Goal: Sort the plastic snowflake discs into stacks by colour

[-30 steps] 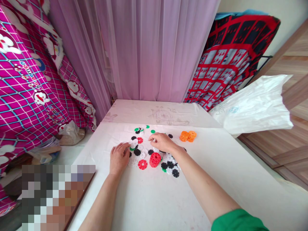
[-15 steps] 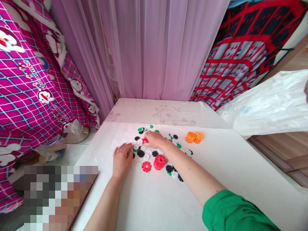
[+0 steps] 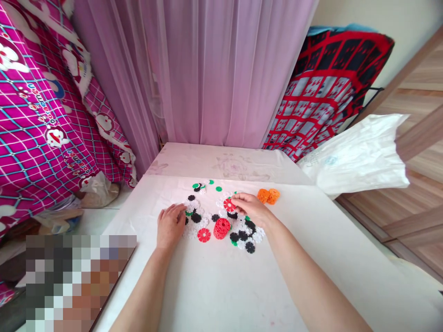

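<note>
Between the thumb and fingers of my right hand is a red notched disc, held over the right part of the pile. My left hand lies on the left edge of the pile, fingers stretched out and touching the white pieces there. A stack of red notched discs is in the middle, at the near side of the pile. Beside it on the left lies one loose red disc. Black discs, white discs and green discs are scattered around both hands.
Two stacks of orange discs stand on the white-covered table, right of the pile. A white plastic bag hangs over the table's right edge. Lilac curtains are behind, with a magenta patterned cloth at the left.
My right hand has moved right from the pile's left side, carrying the red disc. My left hand stays at the left edge. The view has turned slightly right.
</note>
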The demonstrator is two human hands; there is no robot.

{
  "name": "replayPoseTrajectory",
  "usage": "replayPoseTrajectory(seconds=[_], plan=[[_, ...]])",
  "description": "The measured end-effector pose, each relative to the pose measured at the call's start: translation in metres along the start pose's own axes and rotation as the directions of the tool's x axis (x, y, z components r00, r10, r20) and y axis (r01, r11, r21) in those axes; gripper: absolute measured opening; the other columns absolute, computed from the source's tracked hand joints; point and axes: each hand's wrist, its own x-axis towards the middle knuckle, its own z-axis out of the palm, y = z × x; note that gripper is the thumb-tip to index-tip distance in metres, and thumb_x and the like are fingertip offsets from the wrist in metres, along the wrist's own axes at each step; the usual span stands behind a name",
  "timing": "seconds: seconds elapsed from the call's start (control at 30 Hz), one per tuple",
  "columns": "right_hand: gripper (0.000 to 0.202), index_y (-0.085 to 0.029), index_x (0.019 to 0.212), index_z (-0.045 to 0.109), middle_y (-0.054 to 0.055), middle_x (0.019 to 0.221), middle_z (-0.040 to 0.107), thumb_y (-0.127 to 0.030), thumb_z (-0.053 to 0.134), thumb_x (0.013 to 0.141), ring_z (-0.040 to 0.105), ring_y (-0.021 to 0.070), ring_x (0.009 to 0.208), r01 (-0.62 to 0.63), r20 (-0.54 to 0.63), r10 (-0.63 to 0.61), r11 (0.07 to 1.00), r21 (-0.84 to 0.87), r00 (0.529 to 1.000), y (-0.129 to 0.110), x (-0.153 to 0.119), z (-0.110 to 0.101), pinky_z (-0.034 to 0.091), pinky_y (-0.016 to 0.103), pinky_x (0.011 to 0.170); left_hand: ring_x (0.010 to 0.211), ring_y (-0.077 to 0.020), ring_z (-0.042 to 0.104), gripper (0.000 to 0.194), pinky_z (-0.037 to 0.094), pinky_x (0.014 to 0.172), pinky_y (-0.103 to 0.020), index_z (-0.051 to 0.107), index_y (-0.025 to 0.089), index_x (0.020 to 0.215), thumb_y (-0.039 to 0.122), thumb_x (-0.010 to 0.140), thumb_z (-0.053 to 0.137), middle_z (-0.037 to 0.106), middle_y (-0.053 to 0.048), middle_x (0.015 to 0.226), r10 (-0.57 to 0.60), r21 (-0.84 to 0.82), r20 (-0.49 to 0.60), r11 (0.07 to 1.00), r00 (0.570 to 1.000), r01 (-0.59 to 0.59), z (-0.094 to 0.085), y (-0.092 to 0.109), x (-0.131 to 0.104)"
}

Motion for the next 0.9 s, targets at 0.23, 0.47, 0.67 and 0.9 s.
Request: replayPoseTrajectory(seconds=[0.23,0.47,0.67,0.9], plan=[[0.026,-0.018,0.074,0.062,-0.005,0.057,0.059,-0.037,0.079,0.066,0.053,0.0089,0.054,-0.062,0.062,0.062,0.998,-0.004,0.996,-0.008,-0.036,0.009,0.039,0.019,0.047,0.128,-0.0252,0.057,0.032,0.035,0.112,-0.049,0.07,0.026,0.11,0.027,0.092,0.044,0.072,-0.005,0.123,0.013,-0.015,0.002,1.0,1.0,-0.013,-0.001,-0.001,0.0],[0.017,-0.018,0.072,0.061,-0.006,0.054,0.059,-0.03,0.074,0.072,0.052,0.0072,0.05,-0.074,0.042,0.076,0.996,-0.053,0.996,-0.006,-0.035,0.018,0.041,0.018,0.047,0.128,-0.0252,0.057,0.032,0.037,0.11,-0.047,0.07,0.025,0.11,0.028,0.092,0.043,0.072,-0.005,0.122,0.013,-0.022,0.003,1.0,1.0,-0.013,-0.001,-0.001,-0.001],[0.012,-0.018,0.073,0.062,-0.006,0.053,0.059,-0.025,0.071,0.075,0.054,0.007,0.05,-0.095,0.032,0.097,0.993,-0.077,0.995,-0.006,-0.037,0.018,0.042,0.016,0.046,0.126,-0.0246,0.059,0.032,0.038,0.11,-0.045,0.07,0.026,0.11,0.027,0.091,0.044,0.073,-0.005,0.121,0.025,-0.031,-0.01,0.999,1.0,-0.025,0.0,-0.002,-0.001],[0.015,-0.018,0.073,0.063,-0.005,0.055,0.061,-0.029,0.073,0.076,0.056,0.0077,0.049,-0.076,0.04,0.08,0.993,-0.093,0.996,-0.003,-0.037,0.018,0.046,0.018,0.048,0.124,-0.0243,0.06,0.032,0.039,0.11,-0.046,0.07,0.026,0.108,0.026,0.09,0.045,0.073,-0.006,0.121,0.014,-0.047,-0.044,0.999,0.999,-0.017,0.001,-0.002,-0.001]])
